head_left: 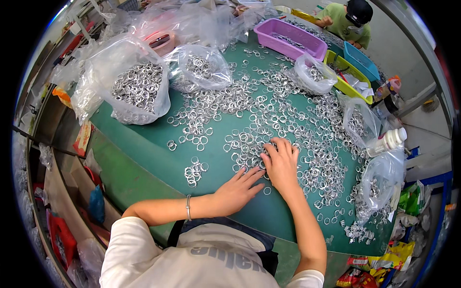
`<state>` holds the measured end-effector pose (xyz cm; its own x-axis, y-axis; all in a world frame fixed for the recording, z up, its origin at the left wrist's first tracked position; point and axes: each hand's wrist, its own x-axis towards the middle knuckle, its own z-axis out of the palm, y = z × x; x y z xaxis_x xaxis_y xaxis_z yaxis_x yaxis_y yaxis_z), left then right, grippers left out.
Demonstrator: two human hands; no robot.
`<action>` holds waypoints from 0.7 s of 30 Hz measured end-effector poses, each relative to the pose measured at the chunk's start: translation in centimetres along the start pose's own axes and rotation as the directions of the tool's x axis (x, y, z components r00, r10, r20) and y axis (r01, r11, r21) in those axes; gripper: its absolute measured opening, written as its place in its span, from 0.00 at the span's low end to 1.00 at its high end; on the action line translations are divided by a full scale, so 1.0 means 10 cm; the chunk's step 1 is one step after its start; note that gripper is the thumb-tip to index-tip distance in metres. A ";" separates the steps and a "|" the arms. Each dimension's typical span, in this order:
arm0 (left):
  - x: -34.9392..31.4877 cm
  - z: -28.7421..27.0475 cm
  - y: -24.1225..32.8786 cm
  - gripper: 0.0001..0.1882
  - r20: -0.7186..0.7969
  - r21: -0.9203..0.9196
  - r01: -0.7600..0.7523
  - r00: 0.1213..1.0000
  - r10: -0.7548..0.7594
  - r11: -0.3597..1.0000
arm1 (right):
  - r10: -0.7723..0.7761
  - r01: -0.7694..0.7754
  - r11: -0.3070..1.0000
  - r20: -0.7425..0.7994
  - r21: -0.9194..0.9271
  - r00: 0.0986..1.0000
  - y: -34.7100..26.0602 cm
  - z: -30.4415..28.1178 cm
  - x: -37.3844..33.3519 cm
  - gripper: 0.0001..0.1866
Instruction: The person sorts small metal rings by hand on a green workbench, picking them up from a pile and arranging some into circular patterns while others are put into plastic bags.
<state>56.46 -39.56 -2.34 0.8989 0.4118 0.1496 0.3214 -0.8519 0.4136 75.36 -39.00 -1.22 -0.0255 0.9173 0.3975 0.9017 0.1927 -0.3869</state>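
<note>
Many small silver metal rings (pixel 269 110) lie spread over a green table (pixel 144 153). My left hand (pixel 237 189) rests flat on the table, fingers stretched toward the rings, holding nothing. My right hand (pixel 281 161) lies palm down on a cluster of rings, fingers spread over them. A small separate pile of rings (pixel 194 172) sits to the left of my left hand. A bracelet is on my left wrist.
Clear plastic bags of rings: a large one (pixel 137 89) at left, another (pixel 204 67) behind, more at right (pixel 384 177). A purple tray (pixel 288 38), yellow and blue trays (pixel 353 65), a white bottle (pixel 389 140). Another person (pixel 348 21) works at the far side.
</note>
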 end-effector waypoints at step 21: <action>-0.02 -0.23 0.00 0.18 -0.143 -0.256 0.063 0.984 -0.103 0.964 | 0.046 -0.037 0.984 0.045 -0.175 0.998 0.14 -0.20 -0.18 0.09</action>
<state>55.59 -38.92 -0.28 0.8094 0.5390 0.2332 0.2904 -0.7126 0.6387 77.51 -41.06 -0.74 -0.0037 0.9398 0.3418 0.9637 0.0946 -0.2498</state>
